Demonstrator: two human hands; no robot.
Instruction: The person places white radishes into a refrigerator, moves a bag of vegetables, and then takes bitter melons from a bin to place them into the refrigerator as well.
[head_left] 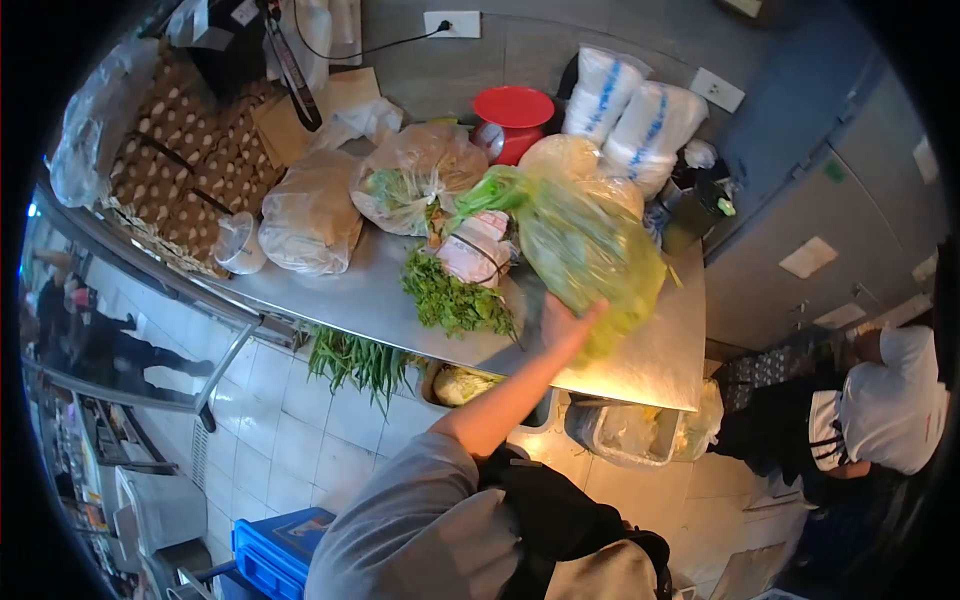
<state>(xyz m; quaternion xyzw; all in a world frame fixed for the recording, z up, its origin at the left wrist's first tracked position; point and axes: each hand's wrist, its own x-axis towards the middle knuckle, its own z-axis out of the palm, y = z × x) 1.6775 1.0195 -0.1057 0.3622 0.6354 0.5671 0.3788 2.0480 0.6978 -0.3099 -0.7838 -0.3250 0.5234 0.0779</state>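
Note:
My left hand (570, 325) is at the near side of a large translucent green plastic bag (590, 240), its fingers closed on the bag and partly hidden by it. The bag's twisted neck points left, and what it holds is hard to make out. Just left of it, a pink-and-white wrapped bundle (474, 250) with a dark band lies beside leafy green herbs (455, 297) on the metal table (370, 310). A clear knotted bag (415, 175) with something green inside rests behind them. My right hand does not show.
Egg trays (185, 150), a brown-filled bag (312, 215) and a plastic cup (238, 243) stand left. Behind are a red scale (512, 115) and white packs (650, 130). Below hang long greens (355, 365) near bins (625, 432). A person (890, 400) stands right.

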